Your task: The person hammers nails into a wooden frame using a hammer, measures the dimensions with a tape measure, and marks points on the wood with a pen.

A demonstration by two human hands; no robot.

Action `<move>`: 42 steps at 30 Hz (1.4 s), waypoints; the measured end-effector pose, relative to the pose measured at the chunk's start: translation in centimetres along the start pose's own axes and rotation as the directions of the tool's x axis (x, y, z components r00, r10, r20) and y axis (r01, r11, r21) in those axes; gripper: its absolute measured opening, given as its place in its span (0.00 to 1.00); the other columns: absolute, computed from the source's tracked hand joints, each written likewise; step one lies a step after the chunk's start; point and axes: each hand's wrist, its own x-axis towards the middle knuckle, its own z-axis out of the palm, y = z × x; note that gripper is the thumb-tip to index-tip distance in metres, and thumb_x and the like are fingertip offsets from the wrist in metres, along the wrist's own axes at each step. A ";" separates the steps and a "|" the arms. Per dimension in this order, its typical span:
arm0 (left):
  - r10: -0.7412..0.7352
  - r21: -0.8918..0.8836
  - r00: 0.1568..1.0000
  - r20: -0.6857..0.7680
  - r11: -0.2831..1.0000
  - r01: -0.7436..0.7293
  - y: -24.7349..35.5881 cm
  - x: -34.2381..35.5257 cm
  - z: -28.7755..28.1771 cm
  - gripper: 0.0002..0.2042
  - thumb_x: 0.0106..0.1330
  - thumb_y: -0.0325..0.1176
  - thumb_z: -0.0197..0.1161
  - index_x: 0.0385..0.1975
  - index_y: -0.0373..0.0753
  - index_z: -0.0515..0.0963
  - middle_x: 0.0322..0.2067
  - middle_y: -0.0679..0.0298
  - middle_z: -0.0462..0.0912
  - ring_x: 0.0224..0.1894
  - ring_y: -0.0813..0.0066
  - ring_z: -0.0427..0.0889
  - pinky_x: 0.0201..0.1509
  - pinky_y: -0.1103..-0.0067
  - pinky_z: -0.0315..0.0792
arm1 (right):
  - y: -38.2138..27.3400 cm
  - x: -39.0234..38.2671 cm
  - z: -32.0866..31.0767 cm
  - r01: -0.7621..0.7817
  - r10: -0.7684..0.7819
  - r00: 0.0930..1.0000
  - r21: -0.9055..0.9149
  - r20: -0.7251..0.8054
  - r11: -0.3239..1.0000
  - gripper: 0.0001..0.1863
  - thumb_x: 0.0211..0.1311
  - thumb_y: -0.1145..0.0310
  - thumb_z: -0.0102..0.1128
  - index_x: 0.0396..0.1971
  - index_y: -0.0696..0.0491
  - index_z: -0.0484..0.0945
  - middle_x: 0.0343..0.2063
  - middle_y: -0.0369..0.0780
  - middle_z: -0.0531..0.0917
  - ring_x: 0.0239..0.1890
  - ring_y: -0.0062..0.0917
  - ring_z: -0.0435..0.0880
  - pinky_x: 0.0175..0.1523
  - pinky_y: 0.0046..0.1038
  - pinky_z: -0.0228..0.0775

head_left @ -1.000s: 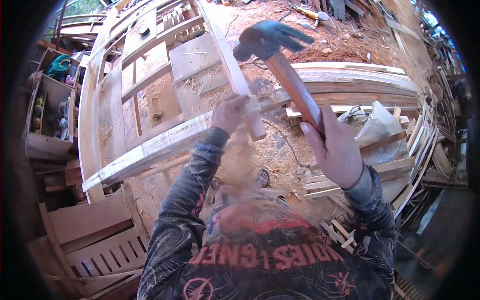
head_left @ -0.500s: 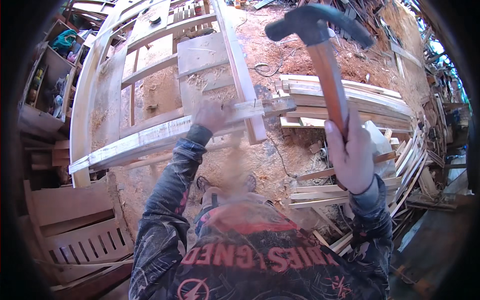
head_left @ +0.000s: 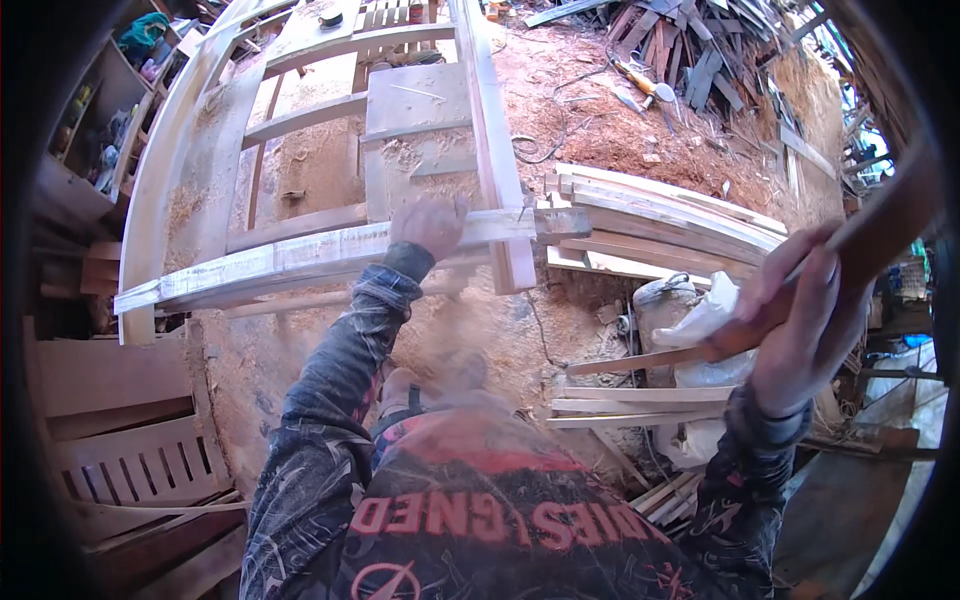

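Observation:
My right hand (head_left: 808,335) is wrapped round the wooden handle of a hammer (head_left: 878,235), raised at the far right; the hammer's head is out of view. My left hand (head_left: 430,226) is closed over a pale wooden rail (head_left: 290,262) that runs across the near side of a frame. Near the rail's right end, a small nail (head_left: 523,208) seems to stand at the joint with the long side board (head_left: 487,130). A short wood block (head_left: 562,224) pokes out beyond that joint.
Stacked planks (head_left: 670,215) lie right of the frame, with more strips (head_left: 640,405) nearer. A white plastic bag (head_left: 705,312) rests among them. Scrap wood (head_left: 690,50) is heaped at the far right. A slatted panel (head_left: 130,430) leans at the left. Sawdust covers the ground.
My right hand has swung the hammer rightward, and its head has left the view. My left hand keeps its hold on the rail. The whole view has shifted slightly.

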 end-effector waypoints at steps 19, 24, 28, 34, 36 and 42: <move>-0.053 -0.041 0.990 0.129 0.997 0.059 4.6 -0.1 -3.5 0.29 0.74 0.47 0.39 0.19 0.34 0.81 0.25 0.45 0.82 0.30 0.44 0.82 0.42 0.56 0.74 | 17.6 -7.9 3.8 -0.053 0.452 0.818 -0.737 0.355 0.674 0.21 0.69 0.61 0.54 0.56 0.57 0.69 0.37 0.57 0.82 0.35 0.56 0.82 0.36 0.49 0.73; -0.145 0.005 0.988 0.060 0.989 0.145 1.9 -0.5 -4.1 0.26 0.72 0.45 0.44 0.18 0.36 0.82 0.23 0.47 0.83 0.27 0.48 0.83 0.41 0.58 0.77 | 3.7 1.9 2.6 -0.006 0.085 0.975 -0.357 0.206 0.934 0.16 0.74 0.57 0.49 0.38 0.57 0.71 0.17 0.42 0.75 0.16 0.28 0.76 0.23 0.30 0.70; -0.185 -0.018 0.979 0.089 0.982 0.187 3.1 -0.2 -4.1 0.26 0.72 0.44 0.44 0.18 0.36 0.82 0.23 0.47 0.83 0.27 0.48 0.83 0.40 0.58 0.77 | 0.9 0.3 2.6 0.125 -0.070 0.978 0.279 -0.199 0.952 0.18 0.75 0.55 0.47 0.33 0.55 0.71 0.17 0.35 0.71 0.19 0.18 0.73 0.24 0.20 0.66; -0.091 -0.041 0.996 -0.005 0.995 0.090 3.5 0.8 -3.1 0.26 0.71 0.44 0.45 0.15 0.36 0.81 0.21 0.48 0.82 0.25 0.48 0.83 0.38 0.58 0.77 | 15.3 -7.2 5.1 0.041 0.199 0.928 -0.618 0.314 0.785 0.13 0.66 0.60 0.60 0.39 0.55 0.73 0.20 0.50 0.77 0.20 0.42 0.79 0.25 0.36 0.69; -0.131 0.020 0.991 0.024 0.991 0.131 3.0 0.3 -3.6 0.25 0.71 0.43 0.46 0.17 0.37 0.81 0.20 0.49 0.82 0.25 0.49 0.83 0.37 0.58 0.77 | 12.5 -4.6 5.0 -0.072 0.313 0.901 -0.610 0.300 0.789 0.15 0.66 0.60 0.59 0.40 0.57 0.72 0.19 0.51 0.76 0.20 0.45 0.79 0.26 0.40 0.69; -0.118 0.018 0.992 0.040 0.993 0.117 3.6 -0.2 -4.6 0.23 0.71 0.43 0.46 0.20 0.38 0.83 0.21 0.50 0.83 0.26 0.50 0.84 0.37 0.60 0.77 | 6.9 -4.3 5.1 -0.210 0.219 0.976 -0.293 -0.004 0.933 0.19 0.67 0.56 0.57 0.40 0.59 0.69 0.20 0.53 0.79 0.24 0.53 0.80 0.27 0.47 0.68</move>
